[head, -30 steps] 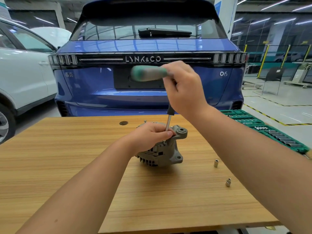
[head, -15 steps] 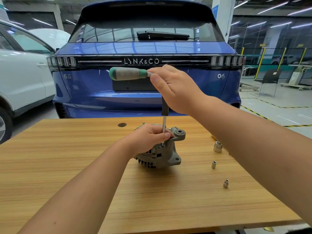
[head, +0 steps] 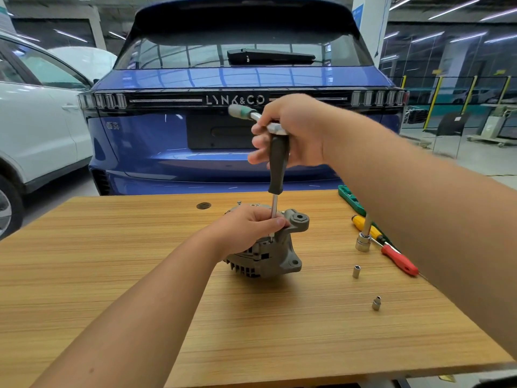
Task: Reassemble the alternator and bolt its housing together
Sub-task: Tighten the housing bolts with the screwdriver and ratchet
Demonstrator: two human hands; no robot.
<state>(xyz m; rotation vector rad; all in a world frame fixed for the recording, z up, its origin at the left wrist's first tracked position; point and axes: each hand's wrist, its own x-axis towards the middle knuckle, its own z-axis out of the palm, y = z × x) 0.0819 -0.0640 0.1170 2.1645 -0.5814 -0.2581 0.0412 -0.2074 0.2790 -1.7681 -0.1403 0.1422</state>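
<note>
Looks pretty far along: the alternator (head: 268, 247) sits in the middle of the wooden table (head: 112, 275) already closed up, with the left hand (head: 246, 228) wrapped over its top while the right hand (head: 291, 133) grips the head of a ratchet (head: 261, 119) driving a long extension (head: 275, 197) down into a housing bolt I can't actually see, so I'd guess we're on final tightening, though how many bolts are left is anyone's guess. Container-wise, only the green socket tray (head: 351, 200) shows at 2 o'clock from the alternator, contents hidden behind the arm, and two loose sockets (head: 356, 271) lie out on the table around 4 o'clock.
</note>
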